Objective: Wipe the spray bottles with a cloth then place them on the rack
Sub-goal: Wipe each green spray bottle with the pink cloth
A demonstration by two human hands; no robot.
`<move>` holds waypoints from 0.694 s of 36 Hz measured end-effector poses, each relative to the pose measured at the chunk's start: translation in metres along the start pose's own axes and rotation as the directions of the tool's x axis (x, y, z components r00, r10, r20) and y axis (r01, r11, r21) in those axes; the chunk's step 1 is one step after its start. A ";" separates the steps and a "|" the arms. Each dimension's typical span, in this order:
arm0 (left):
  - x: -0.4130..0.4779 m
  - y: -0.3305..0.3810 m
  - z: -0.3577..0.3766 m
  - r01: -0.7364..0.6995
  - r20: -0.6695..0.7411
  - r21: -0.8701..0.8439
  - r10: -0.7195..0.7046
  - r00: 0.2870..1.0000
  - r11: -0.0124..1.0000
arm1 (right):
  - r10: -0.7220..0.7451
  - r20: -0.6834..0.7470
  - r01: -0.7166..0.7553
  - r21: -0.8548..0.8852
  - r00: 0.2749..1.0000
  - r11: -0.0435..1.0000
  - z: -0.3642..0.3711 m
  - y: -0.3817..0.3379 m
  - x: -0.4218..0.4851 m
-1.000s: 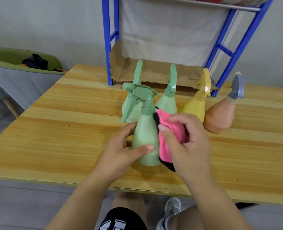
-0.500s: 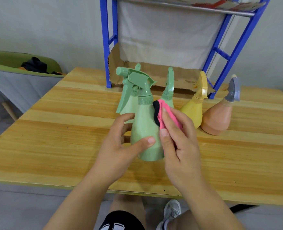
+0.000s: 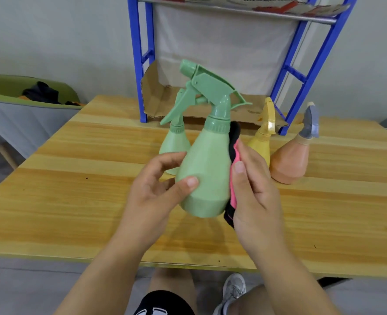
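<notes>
Above the wooden table (image 3: 74,201), the left hand (image 3: 151,196) grips the raised green spray bottle (image 3: 208,169) while the pink cloth (image 3: 233,160), held in the right hand (image 3: 254,196), presses its side: wiping is under way, and placement on the blue rack (image 3: 294,74) should come next.

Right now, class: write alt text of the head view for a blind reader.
A left hand holds a green spray bottle over a wooden table while the right hand presses a pink and black cloth against its side. Behind stand another green bottle, a yellow bottle and an orange bottle, before a blue rack.
</notes>
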State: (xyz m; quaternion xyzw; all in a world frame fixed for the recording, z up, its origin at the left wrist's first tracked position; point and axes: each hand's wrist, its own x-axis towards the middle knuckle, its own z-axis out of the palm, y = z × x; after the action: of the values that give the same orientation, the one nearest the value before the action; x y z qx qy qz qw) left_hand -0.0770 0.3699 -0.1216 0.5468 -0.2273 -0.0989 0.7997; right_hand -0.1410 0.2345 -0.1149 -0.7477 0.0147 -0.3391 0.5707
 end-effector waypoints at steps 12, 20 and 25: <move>0.002 0.010 0.005 0.083 0.111 -0.024 -0.080 0.991 0.996 | 0.144 0.036 -0.148 0.131 0.989 0.980 -0.004 -0.003 0.010; 0.000 0.007 0.012 0.099 0.079 -0.113 -0.091 0.993 0.989 | 0.109 -0.018 -0.103 0.205 0.994 0.973 -0.007 -0.007 0.011; -0.004 0.004 0.019 -0.001 -0.045 0.093 0.005 0.999 0.996 | 0.058 -0.101 -0.048 0.096 0.993 0.994 -0.004 -0.003 0.004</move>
State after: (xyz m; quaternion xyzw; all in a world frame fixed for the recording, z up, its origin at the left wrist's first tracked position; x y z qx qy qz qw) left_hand -0.0895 0.3573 -0.1137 0.5851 -0.2145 -0.0746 0.7785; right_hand -0.1409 0.2310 -0.1095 -0.7008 0.0481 -0.3625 0.6125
